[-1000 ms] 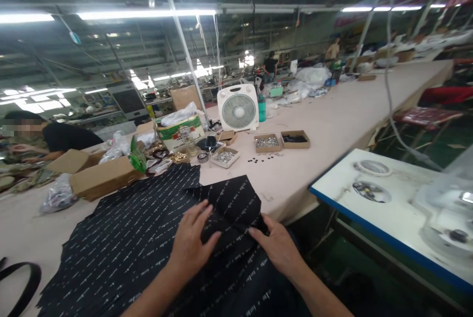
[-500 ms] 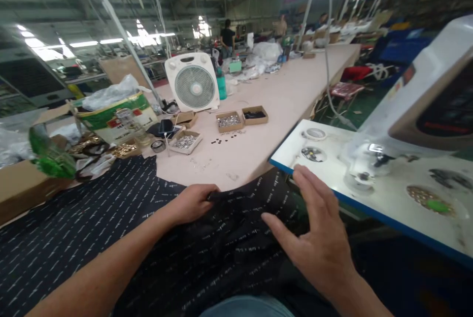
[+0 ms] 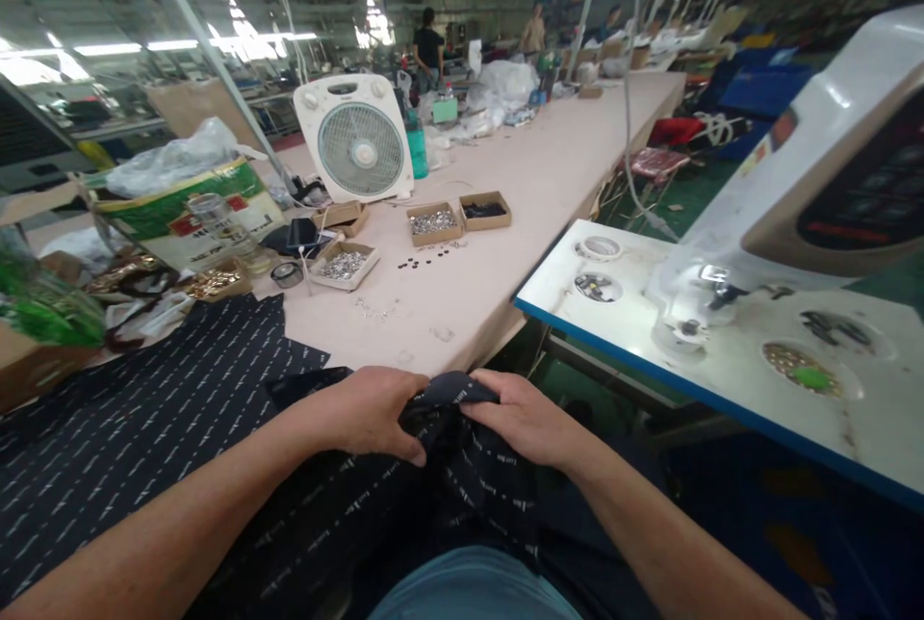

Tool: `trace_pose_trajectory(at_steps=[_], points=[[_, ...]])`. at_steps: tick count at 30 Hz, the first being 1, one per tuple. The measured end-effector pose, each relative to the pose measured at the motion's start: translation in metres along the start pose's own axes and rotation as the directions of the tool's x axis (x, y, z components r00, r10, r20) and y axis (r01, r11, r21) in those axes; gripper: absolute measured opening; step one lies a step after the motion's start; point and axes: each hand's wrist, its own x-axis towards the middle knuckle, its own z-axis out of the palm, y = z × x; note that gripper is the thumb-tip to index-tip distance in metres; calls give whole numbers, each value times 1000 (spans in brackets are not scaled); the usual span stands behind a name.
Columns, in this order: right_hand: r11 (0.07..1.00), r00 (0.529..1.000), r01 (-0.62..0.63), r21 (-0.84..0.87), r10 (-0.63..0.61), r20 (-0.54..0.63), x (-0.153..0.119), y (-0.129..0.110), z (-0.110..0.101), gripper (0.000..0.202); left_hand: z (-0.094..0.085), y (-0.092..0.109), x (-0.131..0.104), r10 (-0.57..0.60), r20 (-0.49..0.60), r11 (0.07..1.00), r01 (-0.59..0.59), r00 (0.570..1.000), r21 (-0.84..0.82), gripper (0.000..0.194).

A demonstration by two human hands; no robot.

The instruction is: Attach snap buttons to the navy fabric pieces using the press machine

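Dark navy fabric (image 3: 180, 437) with rows of small white lettering spreads over the table's left front and bunches in front of my body. My right hand (image 3: 524, 413) pinches a folded edge of it between thumb and fingers. Close by on the left, my left hand (image 3: 368, 413) holds the same fold loosely, its thumb standing away from the index finger with fabric between. The left hand's other fingertips are hidden behind the cloth.
A white button-fastening machine (image 3: 693, 283) stands on a blue-edged white tabletop (image 3: 613, 350) at right. The long table (image 3: 469, 283) bears open boxes of metal fasteners (image 3: 345, 266), loose black pieces (image 3: 425, 261), a box fan (image 3: 357, 143) and a green-white carton (image 3: 194, 216). People stand far back.
My right hand has moved left from open air beside the machine and taken hold of the fabric edge. My left thumb has spread away from its fingers. The view has shifted slightly.
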Motion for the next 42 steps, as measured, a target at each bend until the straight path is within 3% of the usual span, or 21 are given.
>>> trace_pose_trajectory(at_steps=[3, 9, 12, 14, 17, 21, 25, 30, 35, 42], points=[[994, 999, -45, 95, 44, 15, 3, -8, 0, 17, -3, -8, 0, -9, 41, 993, 14, 999, -115, 46], [999, 1000, -6, 52, 5, 16, -1, -17, -5, 24, -7, -9, 7, 24, 170, 958, 26, 985, -286, 24], [1000, 999, -29, 11, 28, 19, -7, -14, -8, 20, -1, -8, 11, 75, 155, 945, -20, 985, -326, 19], [998, 999, -53, -27, 52, -14, -10, -9, -7, 9, 5, -6, 13, 120, 146, 927, -58, 982, -370, 23], [998, 995, -49, -25, 47, -89, -13, -2, -3, 9, 17, -2, 17, 164, 94, 880, -102, 982, -463, 30], [999, 990, -36, 8, 37, -135, -17, -2, 1, 12, 33, 1, 20, 64, 16, 823, -44, 998, -567, 31], [998, 987, -41, -42, 34, -157, -20, -11, 0, 9, 39, 2, 18, 28, 110, 730, 55, 994, -682, 34], [995, 989, -57, -79, 45, -142, -16, -18, 2, 9, 31, -6, 18, 58, 168, 798, 55, 984, -600, 31], [997, 984, -57, -42, 49, -172, -9, -12, 8, 9, 27, -11, 20, 66, 83, 837, -10, 994, -548, 29], [994, 978, -110, -26, 103, -182, -4, -3, 12, 9, 58, -14, 26, -74, 46, 683, 84, 996, -726, 25]])
